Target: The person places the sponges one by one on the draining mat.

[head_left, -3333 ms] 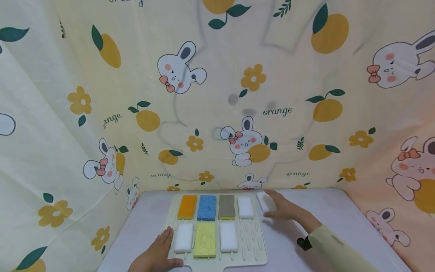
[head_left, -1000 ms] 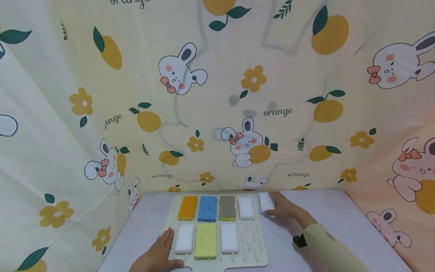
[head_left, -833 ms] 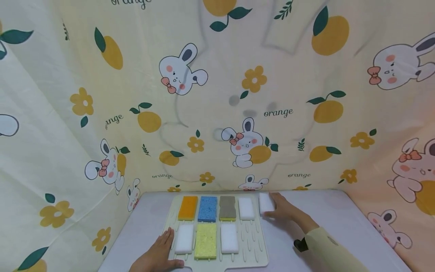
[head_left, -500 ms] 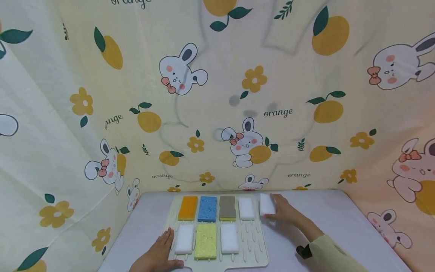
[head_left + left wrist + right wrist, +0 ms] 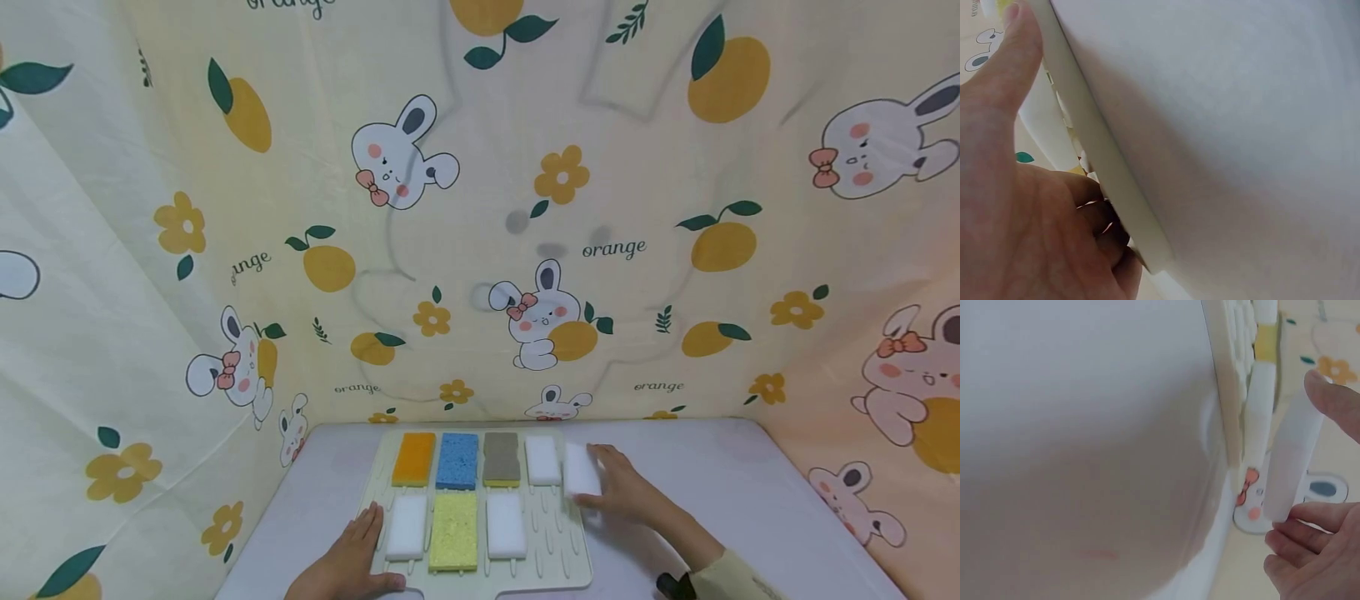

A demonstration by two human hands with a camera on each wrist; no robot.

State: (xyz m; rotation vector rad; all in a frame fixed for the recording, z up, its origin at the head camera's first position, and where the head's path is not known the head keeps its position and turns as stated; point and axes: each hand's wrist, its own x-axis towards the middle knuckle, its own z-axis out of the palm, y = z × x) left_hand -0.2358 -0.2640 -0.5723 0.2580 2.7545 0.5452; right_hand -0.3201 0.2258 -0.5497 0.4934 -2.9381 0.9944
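My right hand point(image 5: 628, 490) holds a white sponge block point(image 5: 580, 471) by its sides, thumb on the near edge and fingers on the far one. The block is raised at the right edge of a cream ribbed tray point(image 5: 551, 527), overlapping that edge in the head view. In the right wrist view the block point(image 5: 1294, 456) stands apart from the tray point(image 5: 1229, 394). My left hand point(image 5: 345, 557) rests at the tray's near-left corner, fingers along the left edge and thumb at the front edge. Its palm point(image 5: 1029, 219) shows beside the tray's rim point(image 5: 1116, 181) in the left wrist view.
On the tray's back row lie an orange sponge point(image 5: 413, 459), a blue one point(image 5: 457, 460), a grey-topped one point(image 5: 502, 457) and a white block point(image 5: 543, 460). In front are two white blocks flanking a yellow sponge point(image 5: 453, 532). A patterned curtain point(image 5: 480, 333) stands behind the white table point(image 5: 697, 483).
The white block, held in my right hand, was just off the tray's right side; it has shifted left and nearer, onto the tray's edge. My left hand stays in place.
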